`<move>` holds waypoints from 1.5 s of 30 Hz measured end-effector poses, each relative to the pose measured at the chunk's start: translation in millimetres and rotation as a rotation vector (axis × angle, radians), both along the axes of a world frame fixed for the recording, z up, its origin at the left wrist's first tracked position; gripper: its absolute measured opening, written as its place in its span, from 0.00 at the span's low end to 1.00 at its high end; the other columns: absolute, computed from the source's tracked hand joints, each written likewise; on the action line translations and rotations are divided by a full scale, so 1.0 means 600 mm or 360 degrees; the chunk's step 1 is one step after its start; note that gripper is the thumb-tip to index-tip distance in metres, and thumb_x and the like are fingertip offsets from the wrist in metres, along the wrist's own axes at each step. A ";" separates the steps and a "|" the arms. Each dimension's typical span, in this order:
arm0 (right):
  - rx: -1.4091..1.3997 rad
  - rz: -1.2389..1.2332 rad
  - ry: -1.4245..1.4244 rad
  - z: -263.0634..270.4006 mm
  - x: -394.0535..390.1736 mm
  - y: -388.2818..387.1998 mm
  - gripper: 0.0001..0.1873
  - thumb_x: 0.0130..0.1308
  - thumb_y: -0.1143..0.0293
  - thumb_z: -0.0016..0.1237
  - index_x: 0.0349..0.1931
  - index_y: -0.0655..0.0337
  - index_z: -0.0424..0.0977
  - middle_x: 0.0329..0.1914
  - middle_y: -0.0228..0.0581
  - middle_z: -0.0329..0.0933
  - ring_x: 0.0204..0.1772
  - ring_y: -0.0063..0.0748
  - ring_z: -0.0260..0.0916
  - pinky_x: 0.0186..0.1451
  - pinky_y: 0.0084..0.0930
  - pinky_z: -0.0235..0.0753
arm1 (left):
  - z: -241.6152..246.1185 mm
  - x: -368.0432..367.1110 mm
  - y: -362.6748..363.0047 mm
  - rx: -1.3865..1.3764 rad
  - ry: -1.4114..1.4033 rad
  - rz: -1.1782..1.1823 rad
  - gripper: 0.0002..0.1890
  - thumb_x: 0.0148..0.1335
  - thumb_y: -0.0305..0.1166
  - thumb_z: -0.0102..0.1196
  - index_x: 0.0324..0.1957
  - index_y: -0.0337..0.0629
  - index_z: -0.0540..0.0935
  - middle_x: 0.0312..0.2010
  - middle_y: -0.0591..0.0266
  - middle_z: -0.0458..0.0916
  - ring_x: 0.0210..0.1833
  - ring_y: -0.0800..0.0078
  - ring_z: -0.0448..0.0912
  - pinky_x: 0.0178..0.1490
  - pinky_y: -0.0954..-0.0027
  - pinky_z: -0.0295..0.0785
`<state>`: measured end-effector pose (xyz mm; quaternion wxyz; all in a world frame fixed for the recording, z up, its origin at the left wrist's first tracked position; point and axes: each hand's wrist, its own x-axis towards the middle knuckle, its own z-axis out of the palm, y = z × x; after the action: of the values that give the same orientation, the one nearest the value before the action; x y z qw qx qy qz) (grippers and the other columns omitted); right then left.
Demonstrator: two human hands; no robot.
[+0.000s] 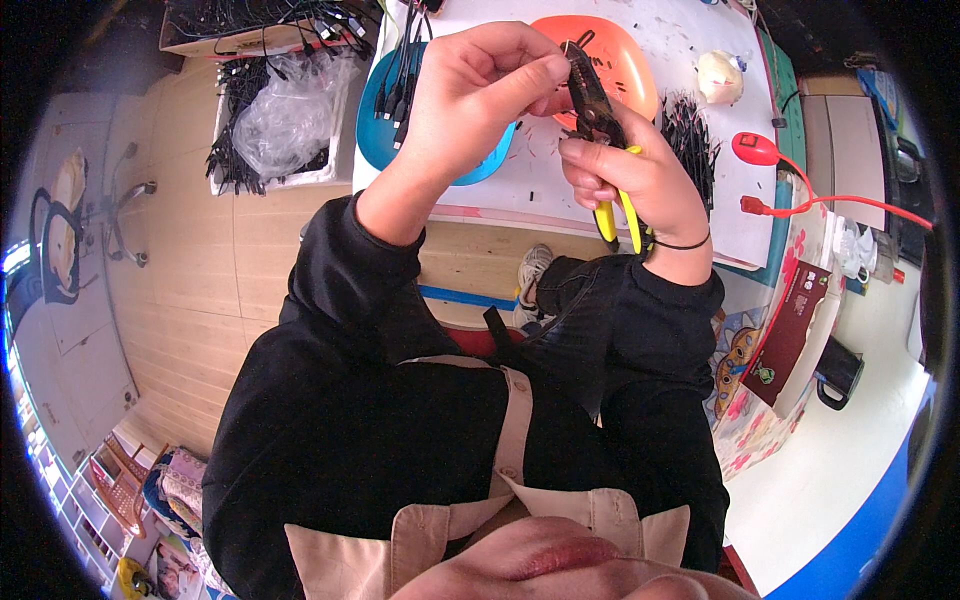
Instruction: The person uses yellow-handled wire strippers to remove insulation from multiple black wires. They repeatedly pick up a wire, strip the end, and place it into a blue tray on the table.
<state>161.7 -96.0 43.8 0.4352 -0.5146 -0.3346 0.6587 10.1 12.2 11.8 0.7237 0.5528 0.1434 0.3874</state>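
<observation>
My right hand (622, 169) grips the yellow handles of a wire stripper (592, 109), its dark jaws pointing up and away from me. Close against those jaws, my left hand (487, 97) pinches thumb to forefinger on what looks like a thin wire (568, 48); most of it is hidden by the fingers. Behind the tool sits an orange plastic bowl (634, 64) holding small black pieces and wire scraps. A blue plastic bowl (371, 139), partly covered by my left forearm, has black USB cables (397, 97) hanging into it.
A bundle of black cables with stripped ends (686, 142) lies right on the white table (540, 187), near a pale wrapped lump (720, 76). Red corded device (754, 148) sits at the table's edge. At left stands a foam box (341, 150) with cables and clear plastic bags (289, 120).
</observation>
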 end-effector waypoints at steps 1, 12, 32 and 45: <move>-0.0007 -0.0021 0.0135 0.002 -0.002 -0.002 0.16 0.63 0.73 0.50 0.51 0.62 0.67 0.23 0.33 0.66 0.21 0.19 0.59 0.25 0.19 0.61 | 0.001 -0.001 0.001 -0.0068 -0.0060 -0.0048 0.05 0.64 0.24 0.56 0.38 0.30 0.80 0.24 0.66 0.79 0.25 0.84 0.73 0.32 0.81 0.73; 0.0082 -0.0380 0.0539 -0.026 0.016 0.024 0.16 0.65 0.70 0.46 0.51 0.66 0.70 0.27 0.40 0.74 0.28 0.24 0.68 0.33 0.19 0.65 | -0.004 0.013 -0.002 -0.0442 -0.0393 -0.0199 0.08 0.69 0.29 0.49 0.42 0.35 0.78 0.21 0.69 0.71 0.17 0.87 0.56 0.21 0.81 0.50; 0.0041 -0.0617 -0.2586 -0.008 0.089 -0.028 0.24 0.58 0.72 0.55 0.54 0.58 0.62 0.36 0.53 0.78 0.41 0.54 0.78 0.45 0.42 0.75 | 0.011 -0.109 0.114 0.1365 0.0867 0.0360 0.06 0.63 0.26 0.55 0.41 0.40 0.82 0.35 0.64 0.81 0.37 0.69 0.79 0.42 0.69 0.74; -0.0407 -0.0443 -0.2908 -0.001 0.098 -0.023 0.25 0.60 0.54 0.54 0.48 0.65 0.69 0.42 0.55 0.79 0.48 0.58 0.76 0.49 0.45 0.74 | -0.039 -0.074 0.057 0.1832 0.1438 -0.0269 0.10 0.50 0.28 0.61 0.37 0.43 0.83 0.28 0.53 0.82 0.32 0.55 0.81 0.38 0.60 0.75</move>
<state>220.8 -110.1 43.4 0.0183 -0.9126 -0.4074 -0.0279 -34.3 46.7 -11.4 0.2168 0.9600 0.1584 0.0789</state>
